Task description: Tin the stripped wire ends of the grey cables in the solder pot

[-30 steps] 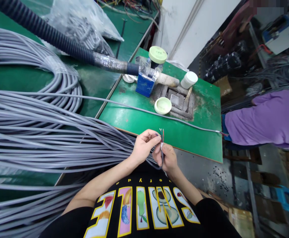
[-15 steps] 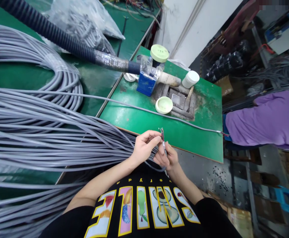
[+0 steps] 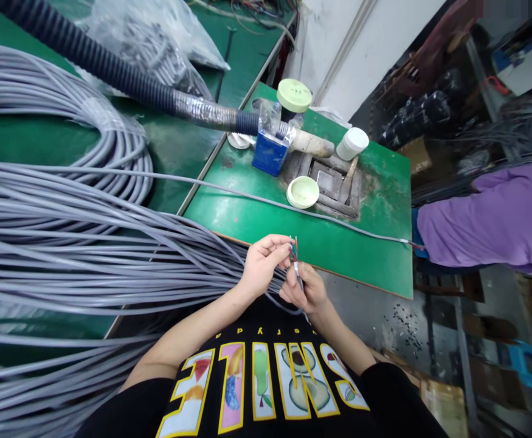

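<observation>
A grey cable (image 3: 299, 281) stands upright between my hands at the table's front edge, its stripped end pointing up. Thin coloured wires (image 3: 294, 248), red and green among them, fan out of its top above a white band. My right hand (image 3: 309, 291) is closed around the cable just below that band. With thumb and fingers pinched, my left hand (image 3: 263, 263) grips some of the wires from the left; its fingertips partly hide which ones. Below my left hand, a thick bundle of grey cables (image 3: 179, 267) runs off to the left.
A single cable (image 3: 256, 199) lies across the green table (image 3: 366, 267). Behind it are a pale green dish (image 3: 303, 192), a stained square tray (image 3: 354, 210), a white jar (image 3: 352, 143), a blue box (image 3: 269, 153) and a black hose (image 3: 124, 79). A person in purple (image 3: 512, 222) is at right.
Both hands have shifted slightly left with the cable. The wires at its end are spread further apart, and my left fingertips have drawn a little leftward.
</observation>
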`<state>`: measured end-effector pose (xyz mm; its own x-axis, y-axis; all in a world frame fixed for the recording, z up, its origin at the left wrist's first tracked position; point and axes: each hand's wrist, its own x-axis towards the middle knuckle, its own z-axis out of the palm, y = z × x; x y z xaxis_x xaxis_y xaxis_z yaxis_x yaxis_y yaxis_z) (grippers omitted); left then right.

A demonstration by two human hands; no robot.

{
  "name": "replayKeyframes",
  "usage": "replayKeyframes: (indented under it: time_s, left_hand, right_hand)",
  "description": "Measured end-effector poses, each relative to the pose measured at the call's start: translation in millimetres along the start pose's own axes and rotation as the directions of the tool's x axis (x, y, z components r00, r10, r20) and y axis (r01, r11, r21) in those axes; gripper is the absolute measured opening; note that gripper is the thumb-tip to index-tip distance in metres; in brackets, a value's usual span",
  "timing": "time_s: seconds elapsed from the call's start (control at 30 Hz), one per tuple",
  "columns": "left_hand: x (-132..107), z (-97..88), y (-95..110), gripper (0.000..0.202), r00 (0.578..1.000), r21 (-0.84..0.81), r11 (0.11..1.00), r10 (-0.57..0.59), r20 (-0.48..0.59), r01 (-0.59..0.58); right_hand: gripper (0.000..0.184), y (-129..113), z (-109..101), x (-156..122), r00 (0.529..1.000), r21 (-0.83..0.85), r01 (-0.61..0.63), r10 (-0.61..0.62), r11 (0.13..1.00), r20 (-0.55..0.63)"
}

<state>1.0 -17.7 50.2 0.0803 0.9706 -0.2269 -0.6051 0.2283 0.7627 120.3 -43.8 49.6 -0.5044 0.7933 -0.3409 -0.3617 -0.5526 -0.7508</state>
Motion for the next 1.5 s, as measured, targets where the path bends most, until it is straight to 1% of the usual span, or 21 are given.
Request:
replayKeyframes:
  time_s: [0.17, 0.27, 0.4, 0.5, 0.63, 0.73, 0.9, 1.03, 1.17, 1.3, 1.5]
  left_hand:
    - [0.6, 1.4, 4.5, 0.02, 0.999, -0.071, 0.997, -0.043, -0.003, 0.043]
    - [1.4, 3.2, 7.7, 0.02, 0.996, -0.142, 0.986, -0.089, -0.024, 0.084]
    - [2.5, 4.5, 10.0, 0.022, 0.984, -0.233, 0.959, -0.176, -0.035, 0.164]
    - [3.0, 4.6, 10.1, 0.022, 0.977, -0.271, 0.943, -0.211, -0.03, 0.195]
    - [3.2, 4.9, 9.6, 0.022, 0.976, -0.292, 0.935, -0.217, -0.02, 0.202]
    - [3.0, 5.5, 9.8, 0.021, 0.977, -0.291, 0.936, -0.211, -0.013, 0.198]
    - [3.2, 6.3, 10.3, 0.019, 0.976, -0.291, 0.935, -0.217, -0.022, 0.201]
    - [3.7, 6.1, 9.4, 0.019, 0.976, -0.292, 0.935, -0.218, -0.025, 0.201]
    - [3.3, 6.0, 9.1, 0.02, 0.978, -0.287, 0.938, -0.207, -0.008, 0.195]
    - [2.5, 6.4, 9.4, 0.02, 0.983, -0.287, 0.941, -0.183, 0.015, 0.18]
    - [1.3, 5.4, 7.7, 0.019, 0.983, -0.279, 0.943, -0.179, 0.03, 0.18]
  right_hand:
    - [0.04, -3.3, 6.7, 0.5, 1.0, 0.03, 0.014, -0.014, 0.999, 0.022]
    - [0.038, -2.1, 7.7, 0.3, 0.998, 0.02, 0.068, -0.068, 0.997, 0.002]
    - [0.037, 1.0, 6.3, -1.5, 0.981, -0.118, 0.169, -0.178, 0.979, -0.076]
    - [0.036, 1.7, 5.3, -3.2, 0.967, -0.224, 0.207, -0.234, 0.953, -0.102]
    - [0.037, 1.3, 5.1, -4.6, 0.957, -0.309, 0.213, -0.262, 0.927, -0.126]
    - [0.036, 1.3, 4.9, -4.8, 0.952, -0.342, 0.214, -0.274, 0.915, -0.137]
    - [0.033, 1.3, 4.4, -4.8, 0.946, -0.351, 0.242, -0.299, 0.905, -0.12]
    - [0.032, 1.7, 4.1, -4.6, 0.946, -0.359, 0.241, -0.302, 0.902, -0.123]
    - [0.035, 1.8, 4.7, -4.8, 0.946, -0.382, 0.215, -0.289, 0.899, -0.149]
    - [0.033, 1.1, 6.2, -5.4, 0.94, -0.4, 0.228, -0.308, 0.888, -0.148]
    - [0.032, 0.5, 7.9, -6.2, 0.937, -0.411, 0.233, -0.317, 0.881, -0.148]
